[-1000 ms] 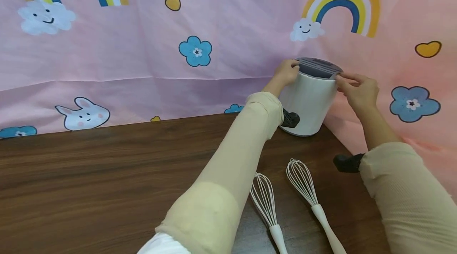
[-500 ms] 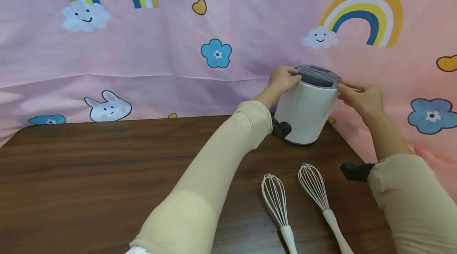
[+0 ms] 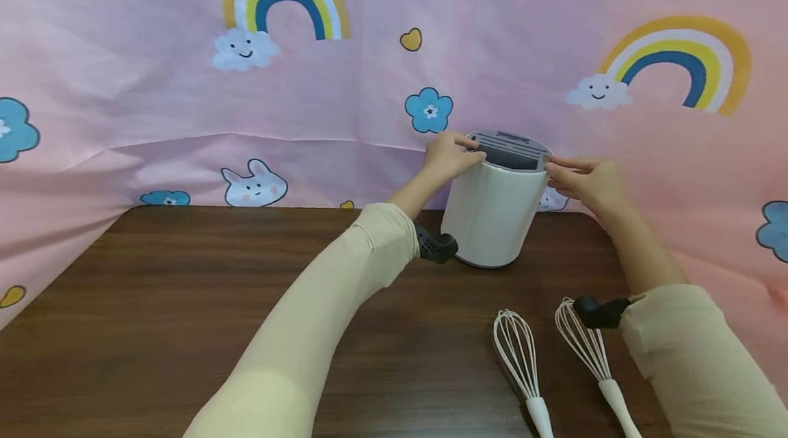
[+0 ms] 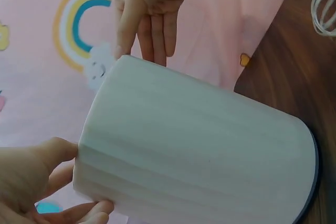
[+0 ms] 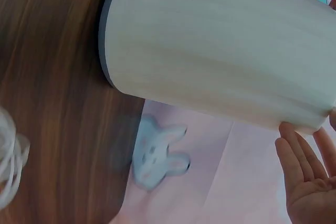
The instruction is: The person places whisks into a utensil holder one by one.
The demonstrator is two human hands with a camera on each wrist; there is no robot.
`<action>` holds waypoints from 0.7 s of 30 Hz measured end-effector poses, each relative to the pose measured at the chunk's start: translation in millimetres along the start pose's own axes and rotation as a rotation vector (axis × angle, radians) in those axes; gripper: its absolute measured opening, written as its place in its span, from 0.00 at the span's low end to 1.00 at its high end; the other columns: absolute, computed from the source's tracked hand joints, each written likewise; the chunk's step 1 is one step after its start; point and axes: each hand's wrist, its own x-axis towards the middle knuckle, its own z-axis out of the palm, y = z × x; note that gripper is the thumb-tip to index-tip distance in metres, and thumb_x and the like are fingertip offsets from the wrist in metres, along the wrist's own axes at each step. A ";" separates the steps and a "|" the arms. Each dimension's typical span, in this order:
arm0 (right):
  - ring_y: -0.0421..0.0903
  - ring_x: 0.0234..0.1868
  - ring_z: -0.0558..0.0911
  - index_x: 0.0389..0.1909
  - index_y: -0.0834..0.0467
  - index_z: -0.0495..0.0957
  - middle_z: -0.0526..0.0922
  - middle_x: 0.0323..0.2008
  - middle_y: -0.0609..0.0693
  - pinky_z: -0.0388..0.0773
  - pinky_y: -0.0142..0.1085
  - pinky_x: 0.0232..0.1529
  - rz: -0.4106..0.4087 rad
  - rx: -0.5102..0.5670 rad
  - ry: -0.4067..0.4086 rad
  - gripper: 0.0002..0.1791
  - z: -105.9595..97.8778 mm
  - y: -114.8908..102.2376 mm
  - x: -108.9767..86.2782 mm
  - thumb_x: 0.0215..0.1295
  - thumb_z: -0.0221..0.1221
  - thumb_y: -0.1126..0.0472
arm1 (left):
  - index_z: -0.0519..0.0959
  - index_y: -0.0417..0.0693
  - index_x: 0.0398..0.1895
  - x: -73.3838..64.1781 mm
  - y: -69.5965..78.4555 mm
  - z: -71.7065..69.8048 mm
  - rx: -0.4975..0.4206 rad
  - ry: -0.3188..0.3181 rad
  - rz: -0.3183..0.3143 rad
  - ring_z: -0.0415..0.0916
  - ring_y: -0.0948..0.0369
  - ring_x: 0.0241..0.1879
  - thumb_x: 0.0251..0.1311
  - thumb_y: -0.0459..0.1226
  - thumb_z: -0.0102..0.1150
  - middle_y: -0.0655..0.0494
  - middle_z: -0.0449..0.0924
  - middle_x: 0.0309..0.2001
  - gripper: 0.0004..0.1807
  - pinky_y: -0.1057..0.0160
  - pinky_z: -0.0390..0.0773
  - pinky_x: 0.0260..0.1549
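Observation:
A white round utensil holder [image 3: 495, 215] with a grey slotted top [image 3: 514, 140] stands near the back of the wooden table in the head view. My left hand [image 3: 448, 157] grips its upper rim from the left, thumb and fingers at the edge. On the opposite side, my right hand [image 3: 585, 185] pinches the rim between thumb and fingers. In the left wrist view the holder's smooth wall [image 4: 199, 140] fills the middle, with both hands at its top end. The right wrist view shows the right hand's fingers [image 5: 294, 161] touching the wall near that end.
Two whisks with white handles lie on the table [image 3: 123, 315] at the front right: one whisk [image 3: 517, 352] and, to its right, another whisk [image 3: 587, 345] partly behind the right wrist's black camera mount [image 3: 600, 313]. A printed cloth backdrop [image 3: 345, 96] hangs right behind the holder.
The holder has shifted left relative to the whisks and the backdrop, with both hands keeping hold of its rim. The head view has also turned, so the backdrop and whisks appear further right.

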 end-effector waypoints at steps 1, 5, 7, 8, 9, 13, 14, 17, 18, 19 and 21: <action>0.35 0.31 0.83 0.55 0.70 0.71 0.81 0.31 0.36 0.79 0.28 0.33 -0.006 0.013 -0.006 0.30 7.6 -3.3 0.0 0.57 0.62 0.53 | 0.81 0.49 0.47 -4.2 -5.0 -7.5 0.000 0.009 0.004 0.72 0.57 0.51 0.55 0.44 0.62 0.55 0.73 0.56 0.17 0.65 0.77 0.41; 0.38 0.32 0.83 0.53 0.68 0.73 0.81 0.33 0.39 0.79 0.30 0.34 -0.039 0.005 -0.037 0.30 38.6 -18.1 -0.3 0.56 0.63 0.52 | 0.81 0.48 0.47 -21.3 -24.7 -38.9 0.002 0.046 -0.005 0.72 0.57 0.51 0.54 0.44 0.63 0.55 0.73 0.56 0.18 0.64 0.77 0.42; 0.39 0.33 0.83 0.53 0.69 0.73 0.82 0.36 0.41 0.79 0.30 0.34 -0.057 0.017 -0.067 0.29 49.8 -24.1 1.1 0.56 0.63 0.53 | 0.81 0.47 0.47 -28.0 -31.5 -51.4 -0.001 0.055 -0.012 0.72 0.57 0.52 0.54 0.44 0.63 0.53 0.73 0.56 0.18 0.63 0.77 0.43; 0.39 0.33 0.83 0.53 0.69 0.73 0.82 0.36 0.41 0.79 0.30 0.35 -0.061 0.018 -0.082 0.29 53.4 -25.7 2.3 0.56 0.63 0.53 | 0.81 0.46 0.47 -30.2 -33.7 -55.7 -0.001 0.059 -0.015 0.72 0.57 0.53 0.54 0.43 0.63 0.53 0.73 0.56 0.18 0.62 0.76 0.44; 0.38 0.33 0.83 0.53 0.69 0.73 0.82 0.36 0.41 0.79 0.30 0.35 -0.068 0.024 -0.098 0.28 56.8 -27.6 3.4 0.57 0.63 0.54 | 0.81 0.46 0.46 -32.3 -35.8 -59.6 0.001 0.063 -0.018 0.71 0.56 0.53 0.55 0.43 0.62 0.52 0.73 0.56 0.18 0.62 0.76 0.44; 0.38 0.34 0.83 0.53 0.68 0.73 0.81 0.39 0.44 0.78 0.31 0.37 -0.090 0.019 -0.139 0.27 69.3 -33.5 6.7 0.58 0.62 0.54 | 0.81 0.46 0.47 -42.9 -42.5 -74.2 0.034 0.084 -0.010 0.70 0.54 0.53 0.55 0.44 0.62 0.51 0.73 0.56 0.17 0.60 0.75 0.44; 0.38 0.35 0.83 0.53 0.68 0.74 0.81 0.40 0.47 0.78 0.32 0.38 -0.095 0.004 -0.146 0.27 72.0 -34.6 7.2 0.58 0.62 0.54 | 0.81 0.46 0.46 -46.4 -43.9 -77.5 0.039 0.092 -0.008 0.71 0.55 0.51 0.55 0.44 0.62 0.51 0.73 0.55 0.17 0.61 0.76 0.41; 0.41 0.36 0.83 0.52 0.66 0.75 0.81 0.43 0.52 0.78 0.34 0.38 -0.107 -0.020 -0.154 0.27 79.9 -37.7 9.6 0.57 0.62 0.52 | 0.82 0.46 0.45 -57.4 -48.5 -86.9 0.042 0.118 0.023 0.73 0.58 0.42 0.55 0.43 0.62 0.52 0.75 0.53 0.16 0.64 0.75 0.32; 0.42 0.36 0.83 0.52 0.65 0.75 0.81 0.44 0.54 0.79 0.35 0.39 -0.106 -0.028 -0.157 0.27 82.3 -38.5 10.1 0.57 0.63 0.51 | 0.82 0.46 0.44 -60.9 -49.9 -89.9 0.041 0.127 0.031 0.74 0.59 0.39 0.54 0.43 0.63 0.53 0.75 0.52 0.16 0.65 0.75 0.29; 0.43 0.37 0.83 0.52 0.65 0.76 0.81 0.44 0.55 0.79 0.36 0.39 -0.107 -0.038 -0.161 0.27 84.6 -39.3 10.3 0.56 0.63 0.50 | 0.82 0.46 0.43 -64.3 -51.6 -92.8 0.039 0.133 0.040 0.74 0.60 0.37 0.54 0.43 0.63 0.53 0.75 0.51 0.15 0.66 0.74 0.27; 0.43 0.37 0.83 0.51 0.64 0.77 0.82 0.44 0.53 0.79 0.37 0.39 -0.104 -0.047 -0.164 0.28 86.5 -40.3 8.6 0.55 0.63 0.48 | 0.83 0.46 0.42 -70.2 -53.8 -96.4 0.043 0.136 0.064 0.75 0.61 0.34 0.54 0.43 0.63 0.53 0.77 0.50 0.15 0.67 0.75 0.25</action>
